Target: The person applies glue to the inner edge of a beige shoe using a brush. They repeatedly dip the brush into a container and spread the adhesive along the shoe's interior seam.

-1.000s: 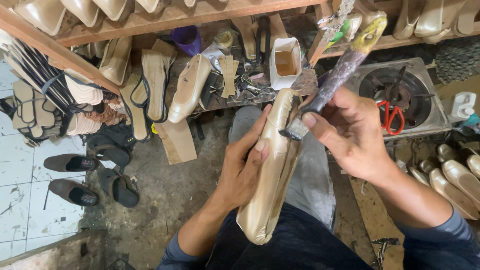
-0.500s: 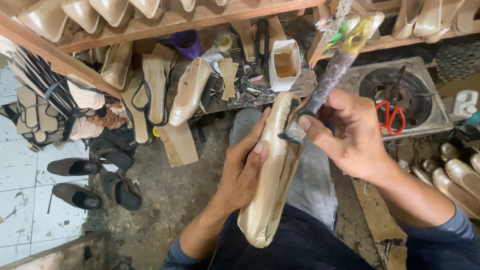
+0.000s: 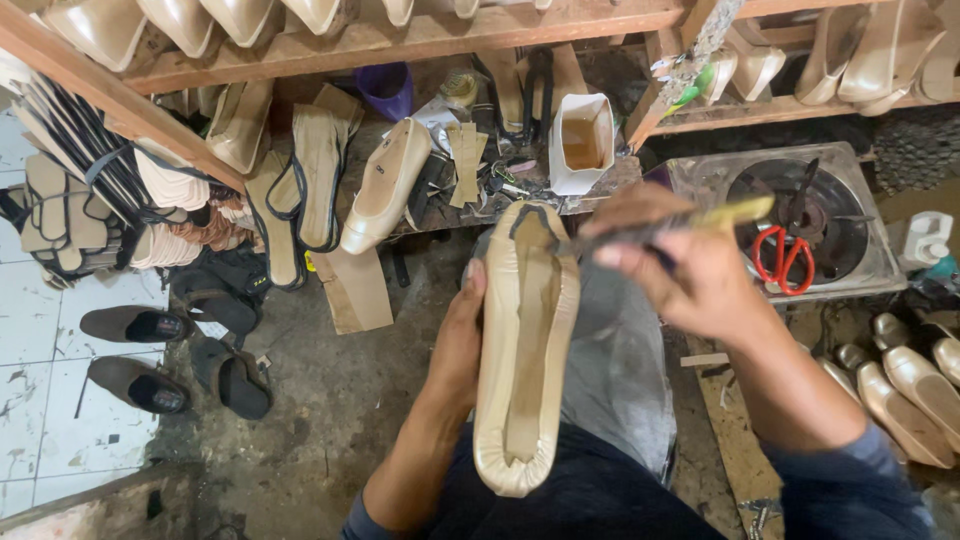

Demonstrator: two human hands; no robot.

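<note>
My left hand (image 3: 458, 345) grips the side of a beige shoe upper on a last (image 3: 525, 345), held sole-up over my lap, toe end pointing away from me. My right hand (image 3: 685, 265) is closed around a brush with a dark wrapped handle and yellowish end (image 3: 690, 218), lying nearly level, its tip at the toe end of the shoe. The brush is motion-blurred.
A white glue cup (image 3: 582, 142) stands on the low workbench (image 3: 612, 185) just beyond the shoe. Red scissors (image 3: 782, 260) lie on a metal stove top (image 3: 860, 215) at right. Beige shoes (image 3: 915, 385) line the floor at right; dark sandals (image 3: 135, 325) at left. Wooden shelves (image 3: 420, 35) overhead hold lasts.
The shoe has turned so its sole faces up. My right hand swung the brush from upright to nearly level and brought its tip down to the toe end.
</note>
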